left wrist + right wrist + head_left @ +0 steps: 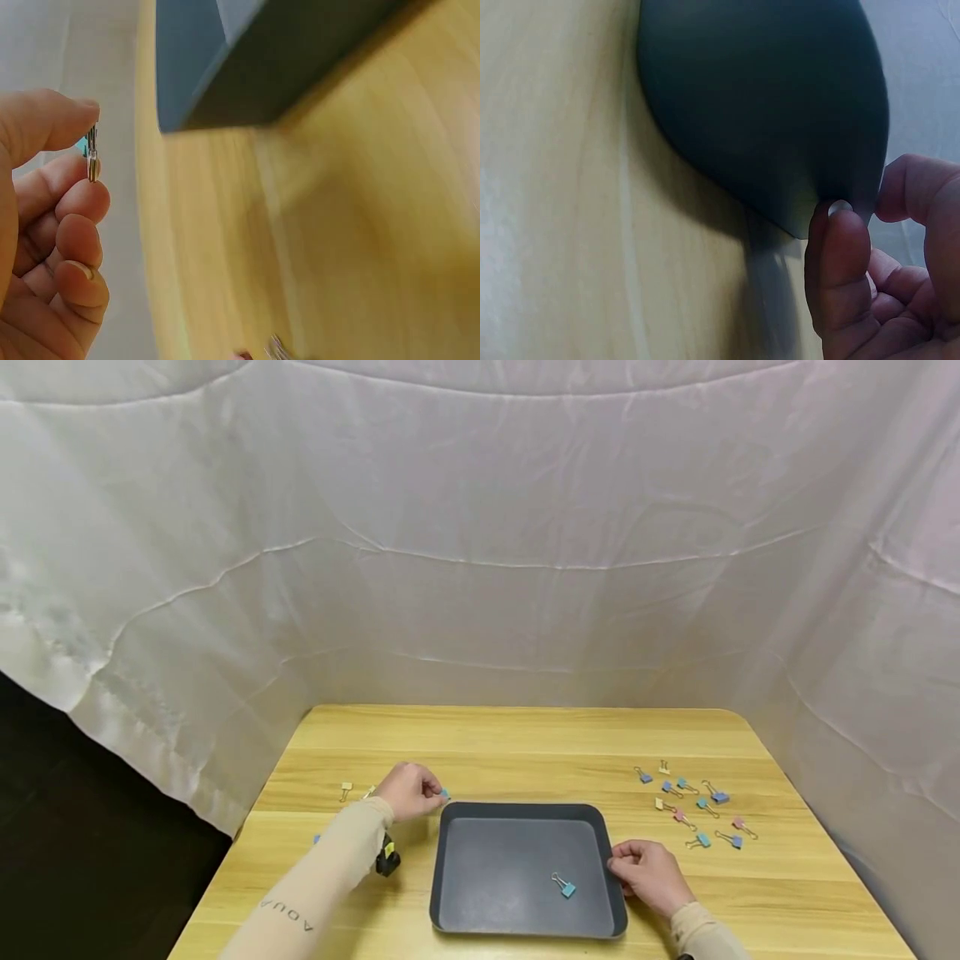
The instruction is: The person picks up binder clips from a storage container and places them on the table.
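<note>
My left hand [408, 792] pinches a small teal binder clip [445, 793] between thumb and fingers, just beyond the far left corner of a dark grey tray [487, 868]. In the left wrist view the metal handles of this binder clip [92, 154] stick out between thumb and fingertips, with the other fingers curled below. On the tray's right side, my right hand [651, 872] grips the rim, thumb on one face and fingers on the other. Another teal binder clip [566, 888] lies inside the tray, toward its near right part.
Several binder clips in blue, teal, yellow and pink, one a pink clip [741, 827], lie scattered on the wooden table [525, 739] to the right. A yellow clip [347, 787] lies at the left, others partly behind my left arm. Pale curtains [480, 610] hang around the table.
</note>
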The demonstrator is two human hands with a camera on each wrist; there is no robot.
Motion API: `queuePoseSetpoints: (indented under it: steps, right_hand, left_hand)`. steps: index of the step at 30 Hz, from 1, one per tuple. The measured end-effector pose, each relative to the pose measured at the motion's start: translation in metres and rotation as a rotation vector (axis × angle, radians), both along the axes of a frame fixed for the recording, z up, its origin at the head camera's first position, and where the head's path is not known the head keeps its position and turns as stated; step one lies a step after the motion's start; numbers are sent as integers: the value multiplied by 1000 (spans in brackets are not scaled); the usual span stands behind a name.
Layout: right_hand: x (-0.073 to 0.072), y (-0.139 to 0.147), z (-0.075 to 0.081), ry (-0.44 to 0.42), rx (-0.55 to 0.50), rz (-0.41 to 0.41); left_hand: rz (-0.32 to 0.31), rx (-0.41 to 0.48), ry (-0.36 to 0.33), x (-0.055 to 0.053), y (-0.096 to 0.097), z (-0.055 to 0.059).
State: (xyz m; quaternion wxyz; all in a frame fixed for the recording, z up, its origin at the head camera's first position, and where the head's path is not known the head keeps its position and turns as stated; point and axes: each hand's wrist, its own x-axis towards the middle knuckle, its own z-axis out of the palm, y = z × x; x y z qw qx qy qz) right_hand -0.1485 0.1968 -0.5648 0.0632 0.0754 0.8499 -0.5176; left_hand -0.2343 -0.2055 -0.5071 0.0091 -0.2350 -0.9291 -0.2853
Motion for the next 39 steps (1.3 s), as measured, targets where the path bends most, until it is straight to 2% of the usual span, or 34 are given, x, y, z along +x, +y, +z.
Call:
queuePoseSetpoints:
  steps: [6, 11, 16, 20, 27, 32, 39]
  right_hand:
    - [0, 0, 0, -3, 7, -1]
    - [1, 0, 0, -9, 12, -6]
    - [1, -1, 1, -10, 11, -6]
    - [2, 0, 1, -10, 10, -6]
    - [1, 1, 0, -4, 1, 4]
    - [-1, 1, -2, -3, -4, 2]
    - [-1, 0, -1, -6, -4, -4]
  left_hand:
    - [45, 10, -12, 7, -25, -9]
    - [81, -8, -36, 14, -40, -21]
    - [68, -32, -29, 20, -52, -31]
    - [59, -44, -20, 26, -58, -34]
    - [104, -79, -39, 35, -67, -38]
    - [92, -73, -36, 37, -72, -41]
    - [70, -56, 7, 41, -76, -47]
